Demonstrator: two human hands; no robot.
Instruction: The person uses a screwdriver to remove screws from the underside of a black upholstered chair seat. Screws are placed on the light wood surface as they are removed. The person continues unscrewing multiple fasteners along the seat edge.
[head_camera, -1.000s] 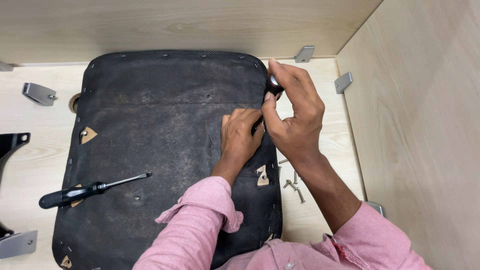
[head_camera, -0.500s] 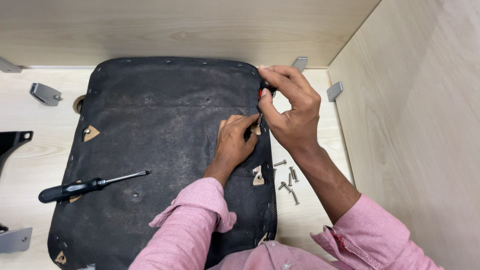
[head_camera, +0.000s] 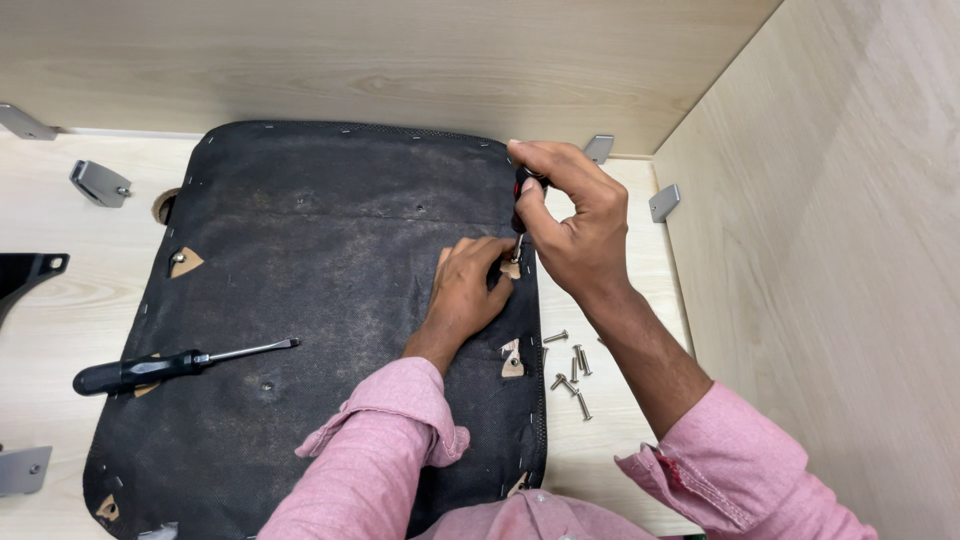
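Note:
A black fabric-covered seat pad (head_camera: 320, 290) lies upside down on the pale wooden surface. My right hand (head_camera: 570, 225) grips a black and red screwdriver (head_camera: 521, 195) held upright over a small cut-out in the fabric near the pad's right edge. My left hand (head_camera: 470, 285) rests flat on the pad, its fingertips steadying the screwdriver's tip at that cut-out. Several loose screws (head_camera: 570, 368) lie on the wood just right of the pad.
A second black-handled screwdriver (head_camera: 170, 365) lies on the pad's left part. Grey metal brackets (head_camera: 98, 183) sit on the wood at the left and at the back right (head_camera: 664, 202). A black metal part (head_camera: 28, 275) shows at the left edge. Wooden walls stand behind and right.
My right hand has turned the screwdriver more upright over the cut-out, and my left fingers have drawn in around its tip. The view has shifted slightly.

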